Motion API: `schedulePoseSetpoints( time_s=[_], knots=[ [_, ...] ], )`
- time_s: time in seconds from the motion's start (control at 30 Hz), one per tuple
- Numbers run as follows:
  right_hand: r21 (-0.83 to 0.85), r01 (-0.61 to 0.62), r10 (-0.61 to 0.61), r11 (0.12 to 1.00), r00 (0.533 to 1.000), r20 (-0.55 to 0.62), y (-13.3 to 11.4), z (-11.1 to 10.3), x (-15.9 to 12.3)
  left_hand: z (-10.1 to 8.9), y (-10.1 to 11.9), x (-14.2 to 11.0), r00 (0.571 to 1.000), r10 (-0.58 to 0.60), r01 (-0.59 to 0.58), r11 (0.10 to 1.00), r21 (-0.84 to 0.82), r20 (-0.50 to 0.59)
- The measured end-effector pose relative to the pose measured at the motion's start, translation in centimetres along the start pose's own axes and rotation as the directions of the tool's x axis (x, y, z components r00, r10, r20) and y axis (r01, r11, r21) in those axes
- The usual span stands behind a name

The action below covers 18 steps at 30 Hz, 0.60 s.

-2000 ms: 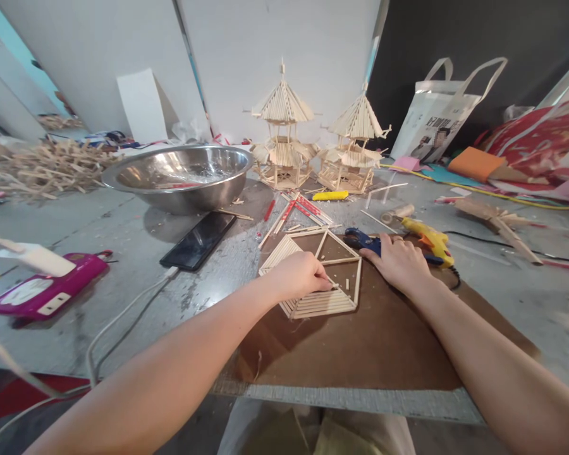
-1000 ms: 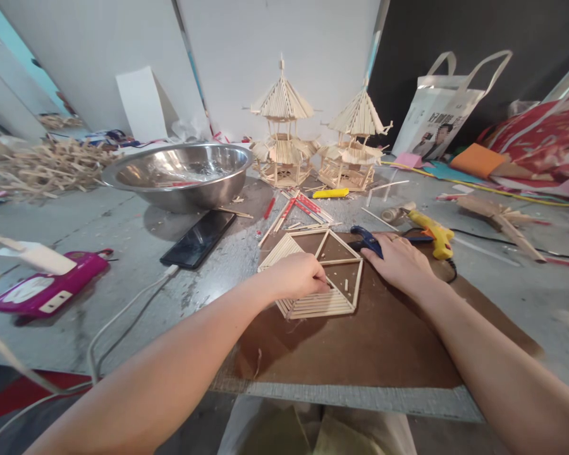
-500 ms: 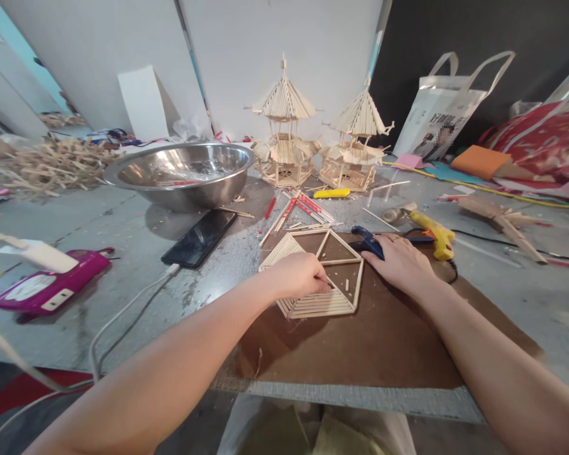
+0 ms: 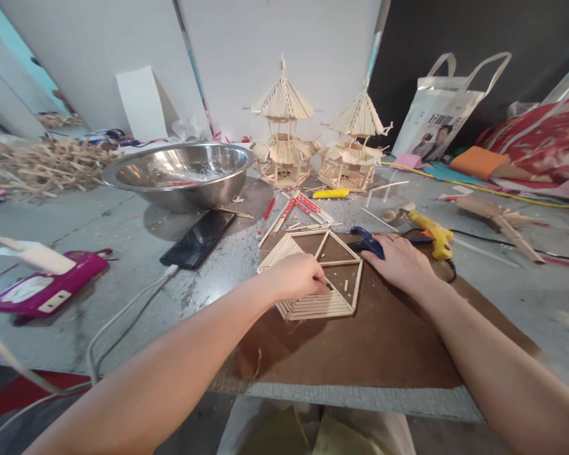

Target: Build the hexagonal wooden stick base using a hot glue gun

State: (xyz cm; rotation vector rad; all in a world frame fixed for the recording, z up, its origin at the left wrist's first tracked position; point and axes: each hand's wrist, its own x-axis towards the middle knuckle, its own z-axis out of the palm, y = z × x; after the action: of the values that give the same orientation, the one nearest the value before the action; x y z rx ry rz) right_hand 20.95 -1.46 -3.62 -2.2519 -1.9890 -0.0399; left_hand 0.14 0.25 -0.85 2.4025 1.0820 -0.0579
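Note:
A flat hexagonal frame of thin wooden sticks [image 4: 334, 253] lies on a brown board [image 4: 384, 341]. My left hand [image 4: 296, 277] rests on the frame's left half, fingers curled and pinched on a thin stick at its middle. My right hand [image 4: 401, 262] lies just right of the frame, fingers bent over the blue handle of a glue gun [image 4: 366, 239]. A second, yellow glue gun [image 4: 431, 232] lies beyond that hand.
Two finished stick pagodas [image 4: 284, 136] [image 4: 355, 148] stand at the back. A steel bowl [image 4: 180, 174], a black phone [image 4: 199, 239], a pink device [image 4: 42, 287] and a stick pile [image 4: 47, 164] lie left. Loose red and plain sticks [image 4: 296, 212] sit ahead; a white bag [image 4: 448, 104] and coloured paper lie right.
My right hand slid slightly away from me over the blue glue gun handle. My left hand stays pinched on the frame. The view shifted a little.

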Motion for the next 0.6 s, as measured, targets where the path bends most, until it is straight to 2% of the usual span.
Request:
schedulePoseSetpoints(
  time_s=[0.1,0.17,0.23,0.33,0.47,0.6],
  knots=[
    [0.033,-0.052,0.055,0.998,0.995,-0.08,0.8,-0.8,0.3,-0.1,0.1,-0.1,1.0,-0.002,0.002,1.0,-0.002,-0.001],
    [0.046,-0.137,0.143,0.989,0.978,-0.153,2.0,-1.5,0.7,-0.2,0.0,-0.1,1.0,-0.005,0.005,1.0,-0.008,0.003],
    [0.066,-0.275,0.283,0.959,0.942,-0.183,3.6,-1.8,1.2,-0.3,-0.1,-0.1,1.0,0.0,0.0,1.0,-0.017,0.018],
    [0.103,-0.454,0.466,0.885,0.859,-0.212,6.3,-1.8,2.0,-0.3,-0.5,-0.1,0.998,0.042,-0.04,0.999,-0.035,0.056],
    [0.127,-0.559,0.572,0.819,0.813,-0.107,8.3,-1.0,2.4,-0.3,-0.9,-0.1,0.991,0.097,-0.093,0.994,-0.052,0.09],
    [0.13,-0.572,0.58,0.81,0.814,-0.036,8.7,-0.7,2.1,-0.3,-0.9,0.0,0.992,0.096,-0.09,0.993,-0.073,0.085]
  ],
)
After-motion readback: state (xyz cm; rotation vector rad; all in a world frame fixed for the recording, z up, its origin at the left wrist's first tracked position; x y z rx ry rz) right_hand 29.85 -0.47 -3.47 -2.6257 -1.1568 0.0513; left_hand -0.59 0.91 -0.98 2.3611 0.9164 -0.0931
